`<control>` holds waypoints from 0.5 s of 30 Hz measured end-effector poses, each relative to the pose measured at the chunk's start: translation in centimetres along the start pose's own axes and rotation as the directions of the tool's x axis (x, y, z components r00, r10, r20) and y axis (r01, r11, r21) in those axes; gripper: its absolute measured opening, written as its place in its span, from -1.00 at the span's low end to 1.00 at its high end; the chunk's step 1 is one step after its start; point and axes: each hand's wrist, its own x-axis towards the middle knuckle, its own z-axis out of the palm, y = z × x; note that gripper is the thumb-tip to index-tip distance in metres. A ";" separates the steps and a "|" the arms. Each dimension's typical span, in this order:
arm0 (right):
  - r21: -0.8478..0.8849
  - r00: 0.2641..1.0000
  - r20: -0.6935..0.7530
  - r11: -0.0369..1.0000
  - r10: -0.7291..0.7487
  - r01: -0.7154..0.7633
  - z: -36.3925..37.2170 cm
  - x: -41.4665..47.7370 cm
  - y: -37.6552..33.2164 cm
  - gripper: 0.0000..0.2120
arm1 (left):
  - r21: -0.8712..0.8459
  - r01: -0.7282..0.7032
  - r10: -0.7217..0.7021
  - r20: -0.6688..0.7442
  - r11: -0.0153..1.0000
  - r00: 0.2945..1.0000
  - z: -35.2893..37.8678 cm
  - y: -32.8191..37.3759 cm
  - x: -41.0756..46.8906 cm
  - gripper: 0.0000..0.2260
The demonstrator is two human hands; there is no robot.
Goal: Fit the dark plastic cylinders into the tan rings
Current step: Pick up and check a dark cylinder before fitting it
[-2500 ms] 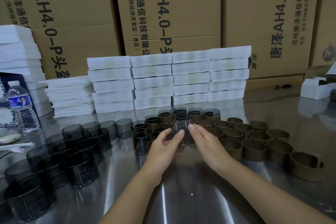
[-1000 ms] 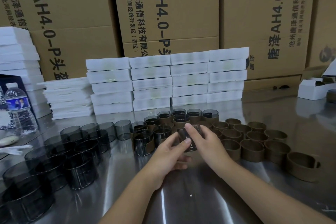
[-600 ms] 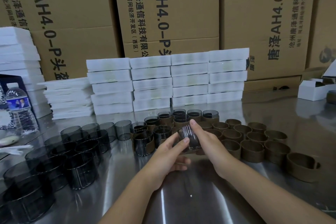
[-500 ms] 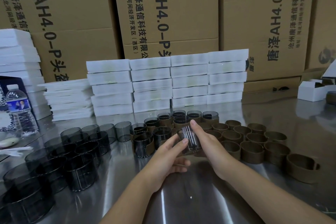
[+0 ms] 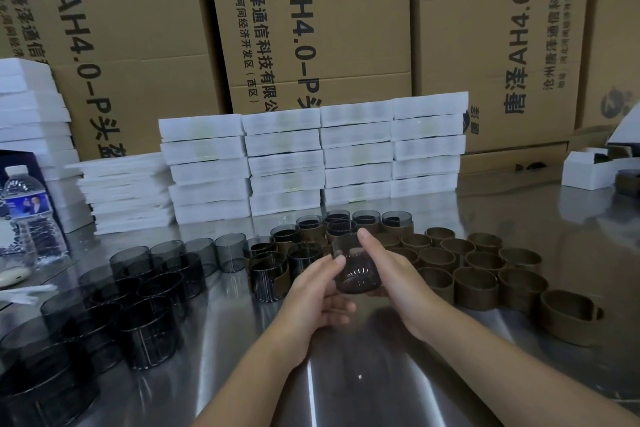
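Both hands met at the centre of the frame around one dark cylinder, lifted off the steel table and tipped so that its open mouth faced up and toward the camera. Left hand came in from the lower left, its thumb pressed against the cylinder's near wall and its other fingers curled underneath. Right hand cupped the cylinder from the right, with the forefinger stretched up over the far rim and the remaining fingers wrapped below. Whether a tan ring already sat round this piece could not be told, as the palms hid its lower part. Just left of the hands and behind them stood the fitted cylinders, each with a tan band round its wall. Loose dark cylinders crowded the lower left of the table, upright and touching one another. Empty tan rings stood in rows to the right of the hands, reaching toward the right edge. Stacks of white foam trays lined the back of the table, with printed cardboard cartons filling the upper frame behind them. At the left edge a water bottle stood upright.
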 end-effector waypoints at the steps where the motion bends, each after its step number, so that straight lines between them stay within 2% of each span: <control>1: -0.006 0.999 -0.008 0.999 -0.031 0.031 0.0 0.0 0.1 -0.37 | 0.013 -0.011 0.011 -0.015 1.000 1.000 0.0 0.0 0.0 -0.70; 3: -0.013 0.995 -0.017 0.995 -0.097 0.097 0.0 0.0 0.4 -0.31 | 0.036 -0.031 0.033 -0.038 0.999 0.999 0.1 0.0 0.0 -0.75; 8: -0.086 0.976 -0.034 0.973 -0.217 0.213 0.2 0.2 1.0 -0.37 | 0.101 -0.071 0.078 -0.068 0.992 0.995 0.2 -0.2 -0.1 -0.81; 12: -0.201 0.951 -0.132 0.947 -0.278 0.249 0.0 0.8 1.5 -0.46 | 0.123 -0.082 0.094 -0.090 0.989 0.991 0.2 -0.3 -0.2 -0.78; 15: -0.219 0.948 -0.140 0.943 -0.286 0.252 0.0 0.9 1.7 -0.44 | 0.138 -0.085 0.099 -0.099 0.987 0.990 0.1 -0.2 -0.2 -0.75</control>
